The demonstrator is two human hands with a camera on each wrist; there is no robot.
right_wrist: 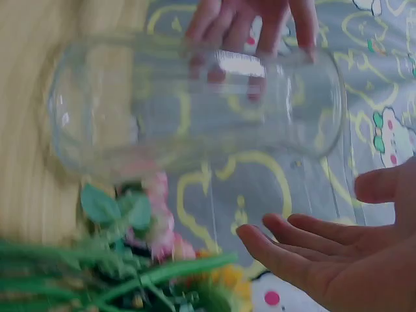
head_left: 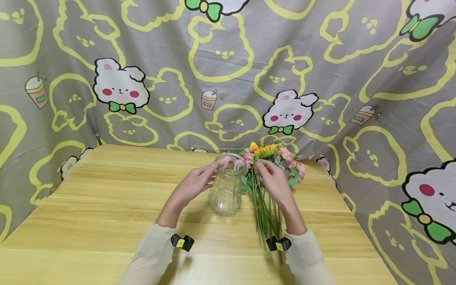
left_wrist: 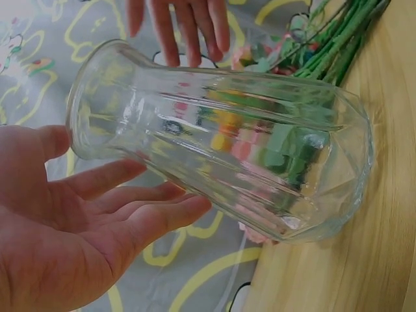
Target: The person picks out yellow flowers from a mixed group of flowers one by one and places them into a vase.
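A clear glass vase (head_left: pixel 225 194) with a flared rim and ribbed sides stands upright on the wooden table. My left hand (head_left: pixel 195 182) is at its left side; in the left wrist view the thumb is by the rim of the vase (left_wrist: pixel 247 143), and the fingers extend loosely along the neck without wrapping it. To the right of the vase, my right hand (head_left: pixel 274 180) hovers over a bunch of flowers (head_left: pixel 290 158). The right wrist view shows that hand (right_wrist: pixel 338 253) with fingers extended, holding nothing, apart from the vase (right_wrist: pixel 195 110).
Long green stems (head_left: pixel 261 217) lie on the table (head_left: pixel 107 206), pointing toward the front edge, with pink blooms and a yellow sunflower (head_left: pixel 266 150) at the far end. A grey patterned curtain (head_left: pixel 171 51) hangs behind the table and along both sides.
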